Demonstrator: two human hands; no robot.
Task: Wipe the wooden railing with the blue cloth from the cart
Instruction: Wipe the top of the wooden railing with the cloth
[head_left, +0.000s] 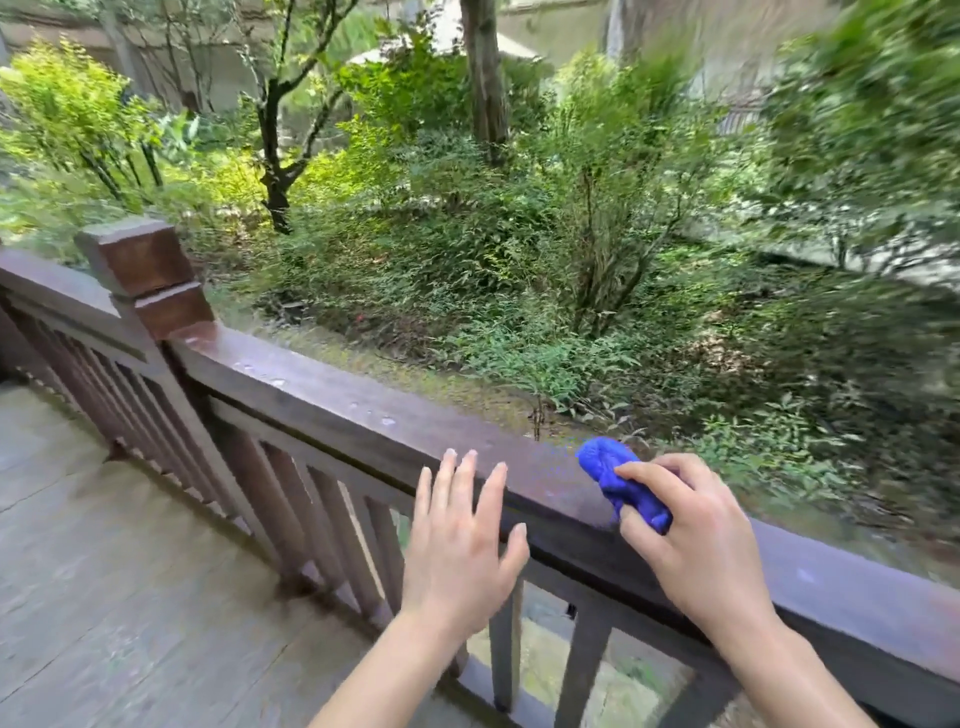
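Observation:
A dark brown wooden railing (332, 400) runs diagonally from the upper left to the lower right, with pale spots along its top. My right hand (696, 540) is closed around a bunched blue cloth (621, 480) and presses it onto the top of the rail. My left hand (460, 540) hovers just in front of the rail, to the left of the cloth, fingers spread and holding nothing. The cart is out of view.
A square wooden post (143, 275) stands where the railing bends at the left. Vertical balusters (332, 525) fill the space under the rail. Grey deck boards (119, 571) lie at the lower left. Beyond the rail are shrubs and trees (483, 93).

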